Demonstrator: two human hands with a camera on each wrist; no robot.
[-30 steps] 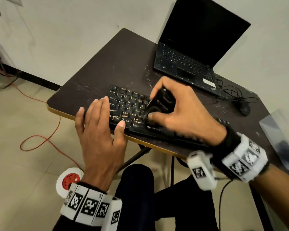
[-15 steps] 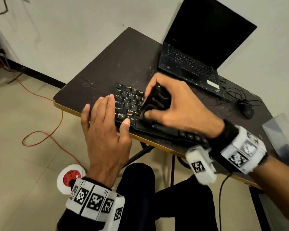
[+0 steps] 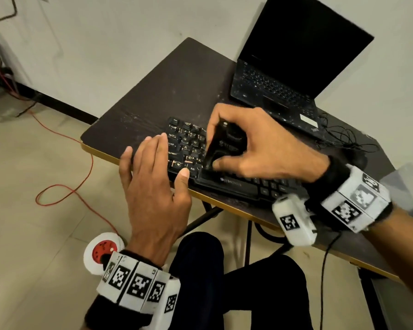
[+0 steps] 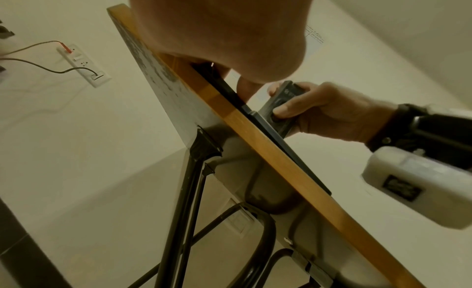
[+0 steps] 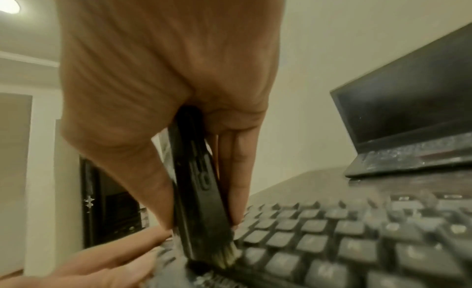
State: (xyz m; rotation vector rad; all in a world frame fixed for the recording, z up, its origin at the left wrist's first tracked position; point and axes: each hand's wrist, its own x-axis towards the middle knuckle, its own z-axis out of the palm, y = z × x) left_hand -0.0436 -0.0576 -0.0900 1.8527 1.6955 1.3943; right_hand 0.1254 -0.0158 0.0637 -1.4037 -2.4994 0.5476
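Brush point(image 3: 219, 148) gripped by right hand point(image 3: 267, 151), bristles down to sweep keyboard point(image 3: 188, 142); left hand point(image 3: 153, 191), fingers flat, steadies it against sliding.

My left hand point(image 4: 217, 30) fills the top of the frame. Its heel is over the wooden edge of the table point(image 4: 260, 149), and one fingertip point(image 4: 246, 90) is down at the near rim of the black keyboard point(image 4: 286, 147). Just beyond, my right hand point(image 4: 332, 114) grips a flat black tool point(image 4: 287, 92), thumb pressed on its face, lower end meeting the keyboard. Under the tabletop stand black metal legs point(image 4: 184, 201). A wall socket point(image 4: 84, 66) with wires plugged in sits far left.
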